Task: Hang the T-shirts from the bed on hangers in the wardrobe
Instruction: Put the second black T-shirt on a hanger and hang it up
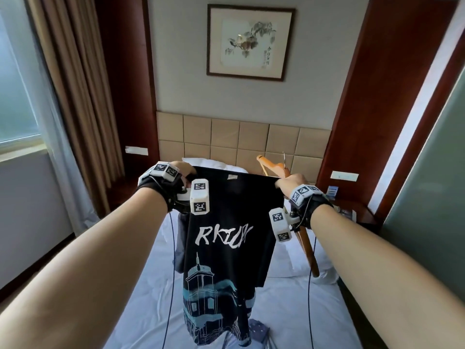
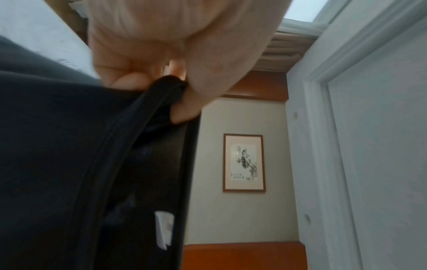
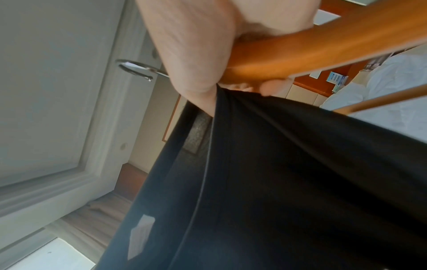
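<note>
Black T-shirt hangs in the air over the bed, stretched by its top edge between 2 hands, white lettering and a pale blue tower print facing near. A small white label sits at the top edge, mid-way.

Left hand pinches the top left corner; in the left wrist view, thumb and curled fingers clamp a bunched fold of the dark cloth. Right hand has the top right corner, and the same grip is closed round a wooden hanger too. The right wrist view shows the wood bar lying across the palm with the cloth pinched just below it. 1 hanger arm sticks up and to the far side behind the shirt, metal hook beside it; the other arm slants down to the right of the shirt.

White sheets below, a pillow at the far end against a tan padded headboard. A dark patterned bit of cloth lies on the near sheet, just right of the shirt's hem. Framed ink painting on the far wall, curtains at left, nightstand at right w/ some printed cards.
</note>
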`<state>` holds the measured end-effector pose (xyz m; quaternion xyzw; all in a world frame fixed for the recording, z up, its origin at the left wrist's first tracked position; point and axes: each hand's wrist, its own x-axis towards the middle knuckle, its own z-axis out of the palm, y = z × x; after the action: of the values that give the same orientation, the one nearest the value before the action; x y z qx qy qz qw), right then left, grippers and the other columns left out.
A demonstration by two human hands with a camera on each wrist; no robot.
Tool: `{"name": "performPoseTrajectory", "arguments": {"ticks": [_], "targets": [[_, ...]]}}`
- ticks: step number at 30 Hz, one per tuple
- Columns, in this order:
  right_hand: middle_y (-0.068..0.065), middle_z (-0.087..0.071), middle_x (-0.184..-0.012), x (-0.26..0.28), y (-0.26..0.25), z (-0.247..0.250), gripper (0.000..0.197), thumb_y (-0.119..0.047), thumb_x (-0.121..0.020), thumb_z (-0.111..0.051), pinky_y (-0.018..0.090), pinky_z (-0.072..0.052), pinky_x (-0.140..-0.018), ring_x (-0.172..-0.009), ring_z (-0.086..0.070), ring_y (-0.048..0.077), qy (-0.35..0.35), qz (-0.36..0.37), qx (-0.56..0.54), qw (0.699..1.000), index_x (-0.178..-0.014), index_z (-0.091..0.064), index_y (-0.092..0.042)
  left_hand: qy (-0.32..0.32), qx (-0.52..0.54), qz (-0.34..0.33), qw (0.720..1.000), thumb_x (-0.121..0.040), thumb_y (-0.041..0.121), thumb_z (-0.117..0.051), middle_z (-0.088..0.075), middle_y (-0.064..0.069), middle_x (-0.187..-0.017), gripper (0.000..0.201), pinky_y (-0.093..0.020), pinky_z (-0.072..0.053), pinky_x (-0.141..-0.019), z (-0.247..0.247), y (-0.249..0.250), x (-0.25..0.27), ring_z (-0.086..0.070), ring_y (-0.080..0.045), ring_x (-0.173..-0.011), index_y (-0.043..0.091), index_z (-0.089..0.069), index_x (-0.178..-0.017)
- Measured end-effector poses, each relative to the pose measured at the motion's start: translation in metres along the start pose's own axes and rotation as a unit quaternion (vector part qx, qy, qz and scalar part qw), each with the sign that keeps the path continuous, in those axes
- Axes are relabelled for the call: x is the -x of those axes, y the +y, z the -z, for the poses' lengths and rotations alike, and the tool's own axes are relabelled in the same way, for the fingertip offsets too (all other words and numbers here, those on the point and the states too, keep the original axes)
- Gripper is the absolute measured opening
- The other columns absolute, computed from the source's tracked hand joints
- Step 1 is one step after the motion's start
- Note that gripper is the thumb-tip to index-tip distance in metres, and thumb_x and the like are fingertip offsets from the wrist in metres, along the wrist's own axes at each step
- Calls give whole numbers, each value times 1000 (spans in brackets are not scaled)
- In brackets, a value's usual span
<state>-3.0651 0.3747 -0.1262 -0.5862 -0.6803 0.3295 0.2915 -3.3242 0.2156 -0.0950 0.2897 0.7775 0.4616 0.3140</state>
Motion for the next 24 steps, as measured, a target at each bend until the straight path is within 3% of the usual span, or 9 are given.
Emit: {"name": "performPoseTrajectory", "arguments": {"ticks": [2,4,6,9,11,13,15,18,24], "targets": [[10,-70,-71,-6,4,-1,32,-38,-58,-67,39,-59,-76,-70,-70,30,8,-4,20,1000,-77,-64,-12,-55,-22,18,998,-99,16,-55,-57,-9,-78,15,-22,-51,-52,-2,7,6,-56,-19,-63,8,-57,-87],[12,-71,-75,-11,6,0,37,-40,-54,-64,42,-59,-79,-75,-70,33,3,-6,31,999,-78,-66,-12,-121,-54,39,990,-98,30,-57,-64,-9,-82,23,-29,-53,-72,-5,15,13,-61,-21,-69,8,-63,-94],[13,-69,-74,-4,4,4,35,-35,-59,-63,35,-55,-68,-72,-68,32,-17,-6,31,999,-82,-67,-9,-163,-54,39,984,-94,37,-60,-66,-8,-85,28,-37,-53,-85,-5,19,16,-63,-24,-74,9,-65,-99],[12,-69,-75,1,4,9,41,-32,-61,-67,37,-53,-64,-71,-68,31,-39,-8,24,999,-92,-68,-4,-178,38,50,982,-94,33,-62,-68,-6,-67,25,-27,-57,-55,-6,23,22,-65,-20,-52,10,-65,-86],[8,-70,-78,3,5,11,37,-40,-67,-73,40,-56,-72,-76,-69,30,-59,-5,28,998,-88,-65,-11,-162,77,40,983,-95,28,-63,-68,-6,-66,21,-27,-55,-49,-10,25,23,-65,-20,-49,9,-63,-87],[3,-66,-78,8,4,14,37,-52,-76,-74,35,-53,-70,-74,-66,23,-87,6,43,995,-80,-58,-19,-104,108,10,989,-92,24,-67,-68,-9,-79,22,-31,-57,-62,-14,27,18,-66,-23,-64,4,-65,-101],[0,-61,-72,10,5,15,48,-59,-76,-74,29,-49,-62,-64,-60,18,-123,4,13,992,-86,-62,-13,-60,128,-12,990,-90,21,-68,-64,-12,-94,27,-37,-54,-81,-18,28,12,-62,-26,-85,2,-65,-110],[0,-52,-59,9,5,16,53,-59,-83,-69,20,-40,-48,-49,-49,15,-132,-2,-78,988,-90,-66,-6,-32,155,-15,987,-92,16,-64,-61,-13,-92,15,-37,-50,-76,-23,28,7,-59,-28,-87,4,-62,-101],[3,-71,-94,2,3,24,58,-58,-91,-59,33,-51,-72,-81,-63,18,-157,25,-145,977,-107,-67,-3,-7,184,-14,983,-98,13,-55,-55,-10,-81,19,-33,-48,-73,-32,27,1,-56,-27,-75,6,-55,-80]]}}
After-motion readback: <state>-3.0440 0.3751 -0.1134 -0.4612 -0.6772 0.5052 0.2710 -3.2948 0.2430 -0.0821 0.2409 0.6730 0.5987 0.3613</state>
